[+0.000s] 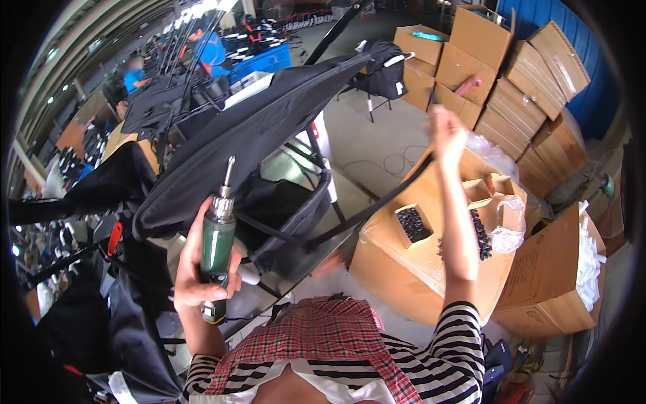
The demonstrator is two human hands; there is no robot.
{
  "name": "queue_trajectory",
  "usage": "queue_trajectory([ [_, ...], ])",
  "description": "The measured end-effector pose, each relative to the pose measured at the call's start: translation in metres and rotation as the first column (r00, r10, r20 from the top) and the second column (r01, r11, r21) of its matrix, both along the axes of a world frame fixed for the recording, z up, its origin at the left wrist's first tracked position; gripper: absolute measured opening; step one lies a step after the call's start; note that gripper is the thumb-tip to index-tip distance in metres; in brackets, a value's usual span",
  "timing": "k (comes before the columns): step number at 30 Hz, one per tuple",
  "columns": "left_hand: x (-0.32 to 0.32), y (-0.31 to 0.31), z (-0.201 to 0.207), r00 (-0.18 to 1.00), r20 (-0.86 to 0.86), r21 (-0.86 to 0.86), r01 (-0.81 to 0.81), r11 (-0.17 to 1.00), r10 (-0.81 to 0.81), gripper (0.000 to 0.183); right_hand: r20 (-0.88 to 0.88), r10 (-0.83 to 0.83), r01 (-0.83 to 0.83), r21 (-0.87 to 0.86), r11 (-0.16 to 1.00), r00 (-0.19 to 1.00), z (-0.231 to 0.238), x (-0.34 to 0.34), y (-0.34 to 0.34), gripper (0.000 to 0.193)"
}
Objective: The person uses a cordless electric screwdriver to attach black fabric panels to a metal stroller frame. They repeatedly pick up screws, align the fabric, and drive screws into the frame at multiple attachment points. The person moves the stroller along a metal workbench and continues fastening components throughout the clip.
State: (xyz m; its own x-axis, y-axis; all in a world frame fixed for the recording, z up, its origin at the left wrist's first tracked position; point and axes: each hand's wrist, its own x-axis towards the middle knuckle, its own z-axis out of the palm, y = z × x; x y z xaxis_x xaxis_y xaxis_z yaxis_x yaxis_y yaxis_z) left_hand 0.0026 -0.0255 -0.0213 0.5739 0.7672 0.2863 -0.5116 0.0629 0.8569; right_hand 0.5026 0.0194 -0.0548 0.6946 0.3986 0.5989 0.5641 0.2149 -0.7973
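Note:
My left hand (192,273) is wrapped round a green electric screwdriver (217,246), its metal bit pointing up and away from me. Just beyond the bit spreads a large black fabric panel (229,138) on a frame, with more dark cloth (266,209) hanging beneath it. A long black strap (383,200) runs from that cloth to the right. At its far end my right hand (447,138), raised and slightly blurred, is closed on the strap. Below my right forearm, small open boxes of black parts (412,225) stand on a big cardboard carton (390,269).
Stacked cardboard boxes (531,101) line the far right. Nearer, an open carton (552,276) holds white pieces. A folded black item on legs (382,71) stands beyond the carton. Two people in blue (212,50) are at the far left. Black fabric (128,323) fills the near left.

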Motion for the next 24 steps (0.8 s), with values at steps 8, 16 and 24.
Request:
queue_trajectory([
  [8, -0.001, -0.004, 0.003, 1.0, -0.008, -0.015, -0.029, 0.999, 0.029, 0.131, 0.338, 0.196, -0.255, 0.14, 0.957, 0.921, -0.02, -0.243, 0.067, 0.016],
  [16, 0.001, -0.003, 0.004, 0.999, -0.005, -0.017, -0.039, 0.999, 0.039, 0.13, 0.428, 0.042, -0.114, 0.145, 0.983, 0.903, -0.013, -0.248, 0.073, 0.016],
  [24, -0.001, 0.002, 0.004, 1.0, 0.002, 0.003, -0.013, 1.0, 0.013, 0.129, 0.718, 0.003, -0.18, 0.169, 0.969, 0.696, -0.018, -0.217, 0.076, 0.038],
])
